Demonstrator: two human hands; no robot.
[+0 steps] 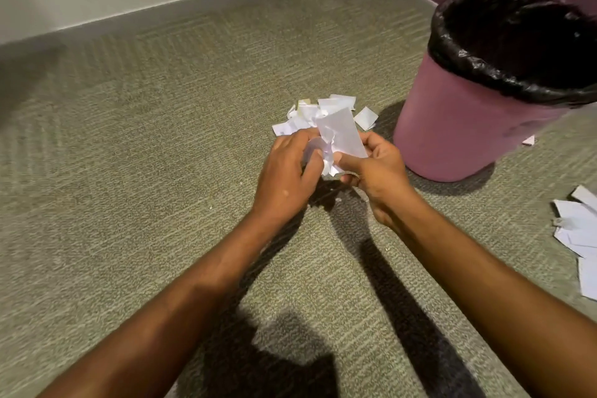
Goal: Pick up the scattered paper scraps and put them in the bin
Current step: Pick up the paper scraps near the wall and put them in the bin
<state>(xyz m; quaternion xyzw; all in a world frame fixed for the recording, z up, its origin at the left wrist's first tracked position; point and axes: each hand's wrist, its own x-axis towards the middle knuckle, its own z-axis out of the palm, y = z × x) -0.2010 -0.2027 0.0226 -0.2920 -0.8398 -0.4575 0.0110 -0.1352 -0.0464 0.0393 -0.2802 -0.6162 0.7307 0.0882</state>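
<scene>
Centre frame: left hand [287, 178] and right hand [376, 176] both curled around a crumpled bunch of paper scraps [343, 136]; a loose pile [318, 108] lay just behind on the carpet [161, 145], the pink bin [465, 129] stood upper right, more scraps [576, 233] at the right edge

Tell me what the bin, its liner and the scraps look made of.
Bin: probably plastic, matte pink, with a smooth, even wall. Liner: thin black plastic film, glossy and crinkled over the rim. Scraps: white paper, matte, with creases and crumpled folds.
</scene>
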